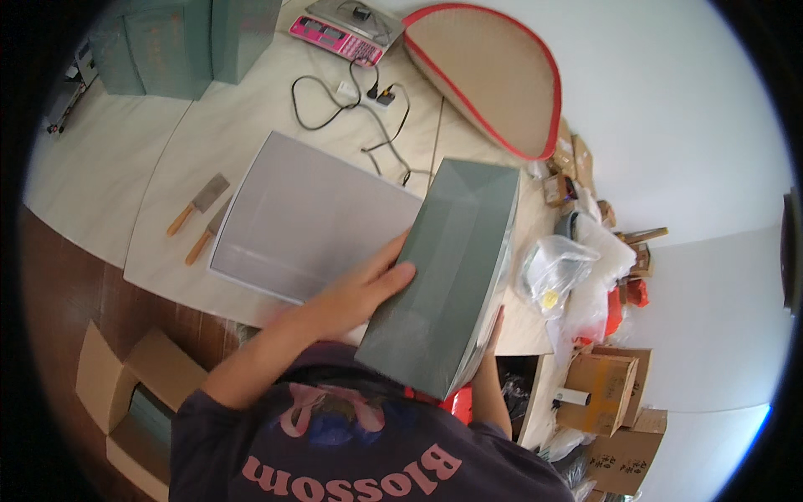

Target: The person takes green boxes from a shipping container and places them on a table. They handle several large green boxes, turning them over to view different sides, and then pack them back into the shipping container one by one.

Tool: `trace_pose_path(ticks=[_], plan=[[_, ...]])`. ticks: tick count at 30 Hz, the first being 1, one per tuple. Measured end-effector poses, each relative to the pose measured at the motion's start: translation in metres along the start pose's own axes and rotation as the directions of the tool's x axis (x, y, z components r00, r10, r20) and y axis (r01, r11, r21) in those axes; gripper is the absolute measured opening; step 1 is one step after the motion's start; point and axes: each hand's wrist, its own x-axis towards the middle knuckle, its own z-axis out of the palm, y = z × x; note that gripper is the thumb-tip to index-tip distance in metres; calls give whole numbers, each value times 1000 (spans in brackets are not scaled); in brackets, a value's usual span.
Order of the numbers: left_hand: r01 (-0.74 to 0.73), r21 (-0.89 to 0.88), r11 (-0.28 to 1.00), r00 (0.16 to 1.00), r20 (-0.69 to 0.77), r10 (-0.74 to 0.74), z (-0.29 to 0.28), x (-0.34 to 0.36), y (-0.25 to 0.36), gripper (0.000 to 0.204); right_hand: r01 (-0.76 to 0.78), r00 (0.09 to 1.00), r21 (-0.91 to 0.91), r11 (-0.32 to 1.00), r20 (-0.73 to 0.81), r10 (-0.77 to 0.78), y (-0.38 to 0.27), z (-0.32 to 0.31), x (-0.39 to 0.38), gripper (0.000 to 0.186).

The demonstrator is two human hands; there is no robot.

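A long grey-green box (452,243) is held tilted in front of my body, above the table's near edge. My left hand (381,280) grips its left side, with the thumb on the upper face and the other fingers hidden behind the box. From the other side my right hand (492,339) presses against the box's right face; only part of it shows. Beside the box, on the table, lies a flat grey panel or tray with a pale rim (309,217). What is under the held box is hidden.
Left of the panel lie two wooden-handled blades (201,203). A pink scale (343,35), tangled black cords (309,125) and a red-rimmed round tray (493,75) occupy the far side. Green boxes (167,50) stand far left; an open carton (117,393) sits on the floor.
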Motion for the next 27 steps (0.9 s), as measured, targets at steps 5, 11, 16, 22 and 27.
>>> trace_pose_path(ticks=[5, 11, 16, 22, 27], plan=[[-26, 8, 1000, 999, -47, 26, -4, 8, 5, 63, -62, 994, 47, 997, 96, 58, 0, 1, 22, 70], [-23, -60, 998, 999, -39, 20, -19, 2, 11, 64, -35, 993, -52, 998, 108, 40, -7, 26, 36, 73], [-51, -83, 995, 996, -84, 44, -31, -3, 13, 64, -19, 988, -53, 998, 152, 27, -12, 62, 38, 76], [-39, -65, 997, 989, -145, 30, -51, -13, 17, 60, 8, 949, -111, 994, 313, 27, -26, 35, 70, 71], [29, -21, 999, 882, -469, -35, -104, -45, 13, 68, 220, 975, -414, 883, 82, -204, -96, 112, 78, 64]])
